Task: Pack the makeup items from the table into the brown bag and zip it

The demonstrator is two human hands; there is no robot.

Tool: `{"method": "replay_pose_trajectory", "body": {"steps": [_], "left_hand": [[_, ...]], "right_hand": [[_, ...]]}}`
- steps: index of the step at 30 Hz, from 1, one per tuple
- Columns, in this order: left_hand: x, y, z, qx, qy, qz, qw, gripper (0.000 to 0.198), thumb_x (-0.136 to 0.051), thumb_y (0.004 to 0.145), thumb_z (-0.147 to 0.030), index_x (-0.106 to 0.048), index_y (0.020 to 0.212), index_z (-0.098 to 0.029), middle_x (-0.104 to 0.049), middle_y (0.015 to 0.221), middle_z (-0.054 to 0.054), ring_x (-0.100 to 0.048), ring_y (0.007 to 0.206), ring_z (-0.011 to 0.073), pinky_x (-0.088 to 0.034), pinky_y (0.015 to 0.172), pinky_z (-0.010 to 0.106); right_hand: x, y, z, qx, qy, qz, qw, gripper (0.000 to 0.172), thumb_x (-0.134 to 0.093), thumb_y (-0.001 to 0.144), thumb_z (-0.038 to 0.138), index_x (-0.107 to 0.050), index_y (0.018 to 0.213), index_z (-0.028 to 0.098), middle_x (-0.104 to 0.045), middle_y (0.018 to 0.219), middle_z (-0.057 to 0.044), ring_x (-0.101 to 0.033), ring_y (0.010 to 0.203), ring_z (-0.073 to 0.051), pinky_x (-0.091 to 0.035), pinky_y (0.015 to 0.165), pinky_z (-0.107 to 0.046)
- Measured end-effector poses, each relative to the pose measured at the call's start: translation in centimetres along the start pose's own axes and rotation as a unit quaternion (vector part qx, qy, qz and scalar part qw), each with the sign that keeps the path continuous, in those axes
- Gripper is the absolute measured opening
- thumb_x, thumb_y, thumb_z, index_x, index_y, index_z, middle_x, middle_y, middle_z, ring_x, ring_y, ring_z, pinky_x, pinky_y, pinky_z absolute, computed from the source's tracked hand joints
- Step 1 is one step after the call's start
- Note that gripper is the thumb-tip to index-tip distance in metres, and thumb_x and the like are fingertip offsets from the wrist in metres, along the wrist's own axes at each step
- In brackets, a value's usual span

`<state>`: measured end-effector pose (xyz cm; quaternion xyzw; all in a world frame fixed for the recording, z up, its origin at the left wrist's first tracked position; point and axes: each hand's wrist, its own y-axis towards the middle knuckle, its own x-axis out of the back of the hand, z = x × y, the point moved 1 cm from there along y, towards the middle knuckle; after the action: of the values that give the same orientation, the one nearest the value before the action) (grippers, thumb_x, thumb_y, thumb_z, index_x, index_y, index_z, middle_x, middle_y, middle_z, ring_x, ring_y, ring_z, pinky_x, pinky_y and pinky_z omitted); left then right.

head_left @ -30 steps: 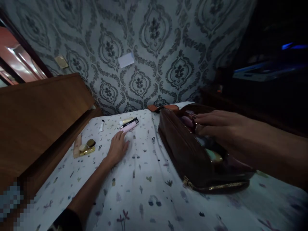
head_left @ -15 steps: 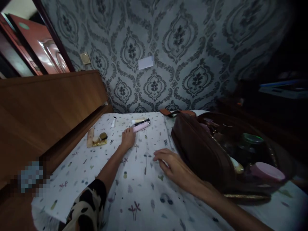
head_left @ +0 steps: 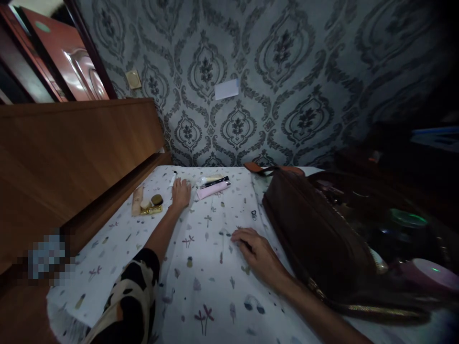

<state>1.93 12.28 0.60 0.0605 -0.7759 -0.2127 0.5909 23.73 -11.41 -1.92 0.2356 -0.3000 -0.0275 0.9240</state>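
Note:
My left hand (head_left: 181, 192) reaches forward over the printed cloth, fingers a little apart, beside a small white tube (head_left: 173, 178) with a dark cap. Whether the fingertips touch that tube I cannot tell. To its right lie a pink tube (head_left: 213, 190), a slim black tube (head_left: 214, 182) and a pale yellow one (head_left: 211, 178), side by side. On the left are a beige tube (head_left: 137, 201), a small white-lidded jar (head_left: 145, 203), a dark round jar (head_left: 157, 199) and a gold tube (head_left: 152, 210). My right hand (head_left: 256, 251) rests on the cloth, loosely bent, with nothing in it.
A brown bag (head_left: 311, 234) stands unzipped at the right, with a pink-lidded container (head_left: 432, 273) and a green-rimmed clear one (head_left: 407, 220) inside. A wooden board (head_left: 82, 143) borders the left side. Patterned wallpaper (head_left: 236, 57) covers the wall behind.
My left hand has moved left, away from the pink tube, to the small white tube. The pink tube now lies free beside the black one. The view has shifted slightly; my right hand stays put.

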Motion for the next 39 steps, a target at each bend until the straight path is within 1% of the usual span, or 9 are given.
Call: {"method": "replay_pose_trajectory", "body": {"steps": [3, 6, 10, 15, 22, 28, 32, 34, 39], "left_hand": [[-0.8, -0.5, -1.8, -0.066, -0.002, 0.013, 0.998, 0.047, -0.035, 0.104, -0.033, -0.044, 0.145, -0.013, -0.035, 0.159, 0.019, -0.026, 0.152, 0.0305, -0.028, 0.121, 0.05], [-1.3, -1.4, -3.9, -0.138, -0.003, 0.039, 0.99, 0.045, -0.035, 0.104, -0.034, -0.048, 0.144, -0.017, -0.029, 0.164, 0.015, -0.018, 0.155, 0.0295, -0.023, 0.123, 0.049], [-0.5, -1.9, -5.1, -0.185, 0.001, 0.059, 0.981, 0.041, -0.037, 0.104, -0.034, -0.054, 0.138, -0.02, -0.032, 0.162, 0.015, -0.021, 0.153, 0.0318, -0.024, 0.121, 0.052], [1.1, -1.6, -5.6, -0.2, 0.004, 0.093, 0.975, 0.036, -0.048, 0.099, -0.034, -0.057, 0.131, -0.02, -0.057, 0.135, 0.015, -0.048, 0.129, 0.0323, -0.04, 0.107, 0.049], [2.5, -2.2, -7.3, -0.205, -0.007, 0.139, 0.969, 0.032, -0.045, 0.099, -0.027, -0.049, 0.131, -0.023, -0.069, 0.121, 0.008, -0.064, 0.108, 0.0248, -0.048, 0.088, 0.033], [3.1, -4.0, -8.8, -0.192, 0.044, 0.147, 0.969, 0.034, -0.039, 0.101, -0.019, -0.05, 0.132, -0.02, -0.072, 0.118, 0.013, -0.067, 0.109, 0.0272, -0.045, 0.097, 0.04], [2.9, -4.9, -9.4, -0.194, 0.066, 0.163, 0.965, 0.032, -0.04, 0.103, -0.031, -0.053, 0.13, -0.018, -0.071, 0.118, 0.015, -0.067, 0.109, 0.0282, -0.043, 0.101, 0.044], [2.7, -5.1, -9.5, -0.194, 0.068, 0.167, 0.964, 0.035, -0.038, 0.104, -0.037, -0.053, 0.129, -0.017, -0.07, 0.118, 0.015, -0.066, 0.11, 0.0282, -0.044, 0.1, 0.044], [2.4, -5.3, -9.6, -0.195, 0.056, 0.161, 0.966, 0.032, -0.037, 0.105, -0.034, -0.056, 0.125, -0.017, -0.065, 0.125, 0.014, -0.059, 0.118, 0.0272, -0.046, 0.098, 0.039]], "right_hand": [[0.0, 0.1, 0.0, 0.006, 0.001, -0.003, 1.0, 0.026, -0.047, 0.085, 0.012, -0.071, 0.09, 0.022, -0.074, 0.097, -0.008, -0.068, 0.101, -0.025, -0.055, 0.09, -0.041], [0.1, 0.0, 0.1, 0.006, 0.001, 0.002, 1.0, 0.026, -0.047, 0.085, 0.012, -0.071, 0.089, 0.021, -0.074, 0.098, -0.008, -0.068, 0.101, -0.024, -0.055, 0.09, -0.041], [0.1, -0.1, 0.2, -0.003, 0.0, 0.004, 1.0, 0.026, -0.047, 0.085, 0.011, -0.071, 0.09, 0.021, -0.074, 0.101, -0.008, -0.067, 0.103, -0.024, -0.055, 0.092, -0.042], [0.0, -0.1, 0.0, 0.003, -0.001, 0.009, 1.0, 0.026, -0.047, 0.085, 0.011, -0.071, 0.09, 0.021, -0.074, 0.099, -0.008, -0.067, 0.101, -0.024, -0.055, 0.092, -0.043], [0.0, 0.0, -0.1, 0.002, 0.0, 0.013, 1.0, 0.026, -0.049, 0.084, 0.009, -0.071, 0.089, 0.022, -0.074, 0.098, -0.007, -0.067, 0.101, -0.024, -0.054, 0.095, -0.043], [-0.1, 0.1, -0.5, 0.008, -0.009, 0.02, 1.0, 0.025, -0.049, 0.083, 0.011, -0.072, 0.089, 0.021, -0.075, 0.099, -0.008, -0.067, 0.102, -0.025, -0.054, 0.094, -0.044], [-0.2, 0.2, -0.9, 0.01, -0.011, 0.022, 1.0, 0.024, -0.051, 0.083, 0.013, -0.073, 0.088, 0.022, -0.075, 0.099, -0.008, -0.068, 0.101, -0.025, -0.055, 0.094, -0.043], [-0.1, 0.2, -1.0, 0.016, -0.011, 0.023, 1.0, 0.024, -0.051, 0.084, 0.015, -0.073, 0.089, 0.022, -0.075, 0.099, -0.008, -0.069, 0.101, -0.026, -0.055, 0.093, -0.043], [-0.1, 0.2, -0.7, 0.025, -0.019, 0.019, 0.999, 0.025, -0.049, 0.085, 0.015, -0.073, 0.088, 0.023, -0.076, 0.098, -0.008, -0.069, 0.101, -0.026, -0.056, 0.092, -0.043]]}}
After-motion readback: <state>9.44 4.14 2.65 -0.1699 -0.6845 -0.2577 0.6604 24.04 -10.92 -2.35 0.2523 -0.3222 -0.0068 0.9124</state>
